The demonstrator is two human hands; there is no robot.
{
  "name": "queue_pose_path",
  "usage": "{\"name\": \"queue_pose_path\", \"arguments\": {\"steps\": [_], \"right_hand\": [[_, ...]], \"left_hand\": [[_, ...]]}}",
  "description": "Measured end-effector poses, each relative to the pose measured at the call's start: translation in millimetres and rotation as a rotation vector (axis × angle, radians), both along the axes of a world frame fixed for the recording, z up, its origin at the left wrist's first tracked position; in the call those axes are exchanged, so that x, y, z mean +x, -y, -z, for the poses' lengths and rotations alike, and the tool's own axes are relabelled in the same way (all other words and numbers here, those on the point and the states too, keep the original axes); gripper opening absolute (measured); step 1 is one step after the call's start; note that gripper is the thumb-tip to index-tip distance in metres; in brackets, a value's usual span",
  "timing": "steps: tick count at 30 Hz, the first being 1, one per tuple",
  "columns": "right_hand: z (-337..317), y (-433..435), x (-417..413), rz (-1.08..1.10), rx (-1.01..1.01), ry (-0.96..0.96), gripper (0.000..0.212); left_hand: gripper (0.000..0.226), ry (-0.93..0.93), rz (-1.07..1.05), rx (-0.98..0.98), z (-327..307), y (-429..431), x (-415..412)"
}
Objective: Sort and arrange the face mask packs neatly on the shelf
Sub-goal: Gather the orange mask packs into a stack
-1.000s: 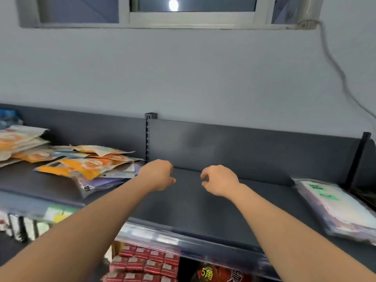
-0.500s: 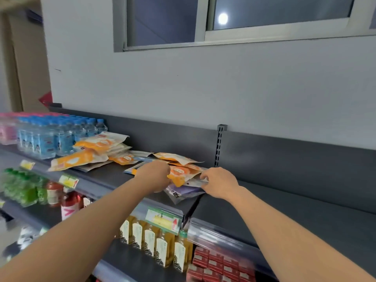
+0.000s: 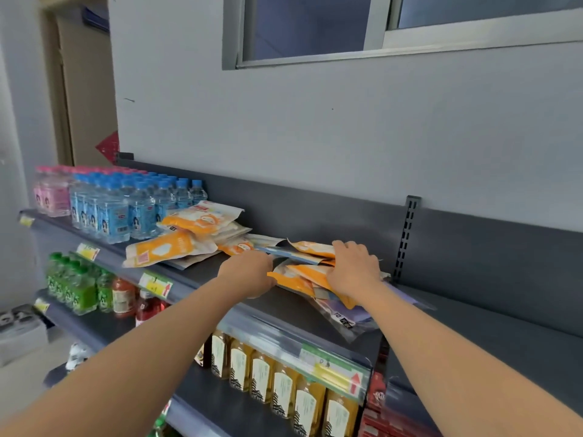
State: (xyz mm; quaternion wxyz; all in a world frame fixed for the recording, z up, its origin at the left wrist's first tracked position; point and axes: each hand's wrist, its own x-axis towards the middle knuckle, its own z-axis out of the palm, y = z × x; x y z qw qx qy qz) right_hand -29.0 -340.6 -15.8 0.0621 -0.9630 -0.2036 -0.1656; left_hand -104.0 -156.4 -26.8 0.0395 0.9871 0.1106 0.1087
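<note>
Since half a second ago both hands have gone deeper into the loose pile [image 3: 303,277] of face mask packs. The right has climbed from its near edge onto the top.

Nearest: both forearms run up and inward, almost straight, over the tea bottles [image 3: 284,391] and price rail [image 3: 331,364] below.

Left hand [image 3: 249,272]: knuckles up, fingers curled at the pile's left edge, touching an orange pack's corner. Fingertips are hidden, so can't tell whether it's pinching anything.

Right hand [image 3: 353,268]: palm down on top, fingers bent over the upper packs, thumb against the near side, clasping the pile.

Reads as bracketing from both sides to square it up. The packs are fanned, and a purple pack [image 3: 344,315] reaches toward the front edge of the shelf [image 3: 202,275].

The pile sits on the top shelf, just left of the slotted upright [image 3: 407,238]. Farther left is a second heap [image 3: 189,238], equally untidy, just beside the water bottles [image 3: 126,209]. The film looks slippery; likely to slide unless pinned.
</note>
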Motion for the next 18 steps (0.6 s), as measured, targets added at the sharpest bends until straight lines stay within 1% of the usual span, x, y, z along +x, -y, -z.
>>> {"name": "queue_pose_path", "arguments": {"steps": [2, 4, 7, 9, 11, 13, 15, 16, 18], "right_hand": [[1, -9, 13, 0.035, -0.020, -0.014, 0.049], [0, -16, 27, 0.058, -0.073, 0.033, 0.041], [-5, -23, 46, 0.070, -0.136, 0.176, 0.022], [-11, -24, 58, 0.063, -0.066, 0.295, 0.023], [-20, -22, 70, 0.023, 0.135, 0.385, 0.029], [-29, -23, 81, 0.000, 0.381, 0.376, 0.033], [-36, -25, 94, -0.034, 0.645, 0.278, 0.040], [-38, -26, 99, -0.078, 0.800, 0.198, 0.044], [-42, -29, 100, -0.177, 1.070, 0.008, 0.052]], "left_hand": [[0.033, 0.012, -0.011, -0.009, 0, -8, 12], [0.031, 0.038, -0.011, -0.009, 0, -15, 25], [0.028, 0.095, 0.008, -0.020, -5, -21, 45], [0.035, 0.156, 0.026, -0.060, -10, -22, 58], [0.044, 0.251, 0.056, -0.157, -14, -21, 71], [0.053, 0.350, 0.069, -0.266, -16, -19, 87], [0.063, 0.392, 0.087, -0.407, -23, -14, 96], [0.066, 0.389, 0.101, -0.499, -26, -11, 100], [0.064, 0.317, 0.113, -0.710, -34, -5, 106]]}}
